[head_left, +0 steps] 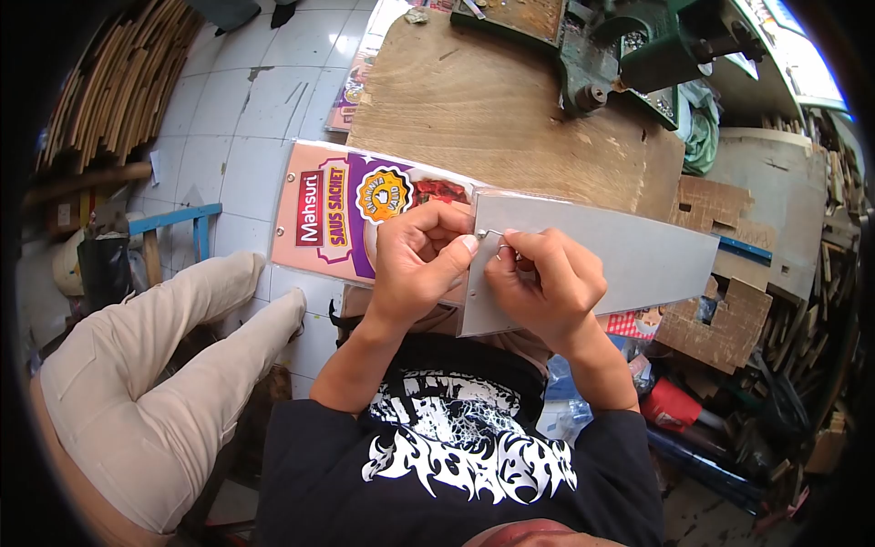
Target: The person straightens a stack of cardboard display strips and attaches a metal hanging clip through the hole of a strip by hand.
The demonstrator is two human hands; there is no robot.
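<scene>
A grey panel (602, 255) with a clear plastic edge lies at a slant before me, small eyelets along its left edge. My right hand (551, 278) rests over it, thumb and forefinger pinching a thin bent metal wire (495, 233). The wire's left end is by the upper eyelet. My left hand (419, 260) is closed at the panel's left edge, thumb tip close to that eyelet; what its fingers hold is hidden. Beneath, a printed sign (310, 214) reading "Mahsuri Saus Sachet" sticks out to the left, with eyelets along its left side.
The panels lie over the near edge of a wooden tabletop (510, 109). A green metal machine (629, 64) stands at its far right. A person's legs in beige trousers (173, 346) are at the left. Wood strips (118, 82) and cut boards (720, 319) are stacked around.
</scene>
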